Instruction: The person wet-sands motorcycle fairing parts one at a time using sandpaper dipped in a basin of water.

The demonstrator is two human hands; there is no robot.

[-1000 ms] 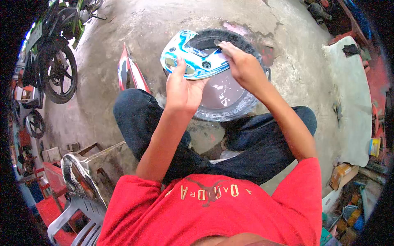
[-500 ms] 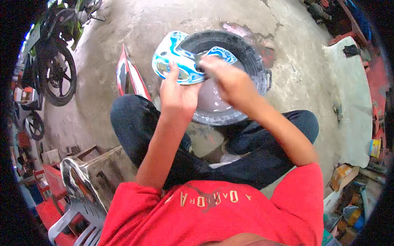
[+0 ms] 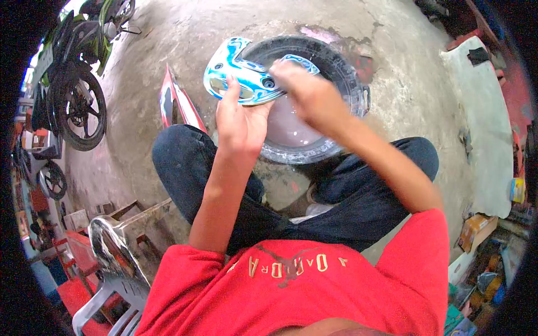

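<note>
The left hand [image 3: 241, 124] holds the shiny blue-and-white curved panel [image 3: 238, 73] over the round black tub [image 3: 350, 84]. The right hand [image 3: 305, 92] bends over the panel, blurry, its fingertips too smeared to tell their grip.

A pointed red-and-white panel [image 3: 182, 105] lies on the stained grey concrete floor [image 3: 403, 61]. At left stands a black-and-green motorcycle [image 3: 88, 35] with a black spoked wheel [image 3: 82, 107]; a grey slatted plastic chair [image 3: 119, 298] sits lower left. At right, a brown cardboard box [image 3: 476, 231] lies near a long whitish sheet [image 3: 486, 140].
</note>
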